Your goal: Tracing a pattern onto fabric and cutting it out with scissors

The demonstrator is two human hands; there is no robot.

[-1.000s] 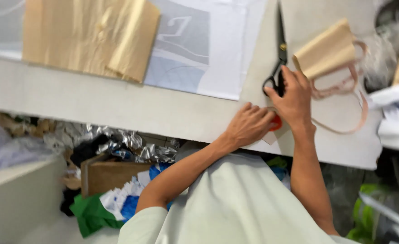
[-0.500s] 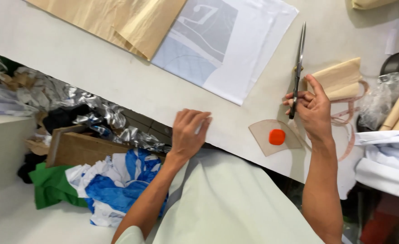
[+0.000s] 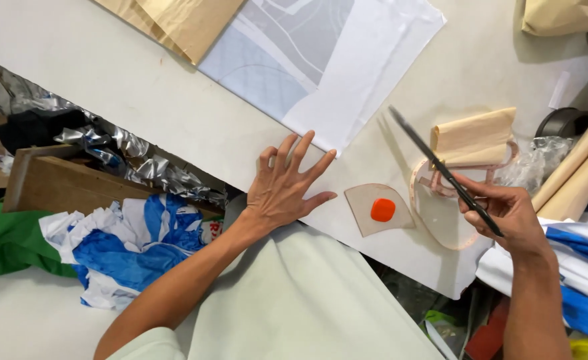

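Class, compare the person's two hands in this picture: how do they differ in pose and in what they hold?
The left hand lies flat with fingers spread, holding nothing, on the white table; the right hand is curled around black scissors, blades pointing away. Left touches the white fabric's corner; right sits beside a curved ruler. Both are bare.

You have two hands in view: left hand [image 3: 282, 190] and right hand [image 3: 507, 215]. There is one pair of scissors [image 3: 440, 167], one white fabric sheet [image 3: 327, 60], one orange tailor's chalk [image 3: 382, 210].

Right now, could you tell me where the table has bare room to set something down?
Bare table lies left of the white sheet, above the left hand. It is crowded around the right hand, scissors and folded tan paper.
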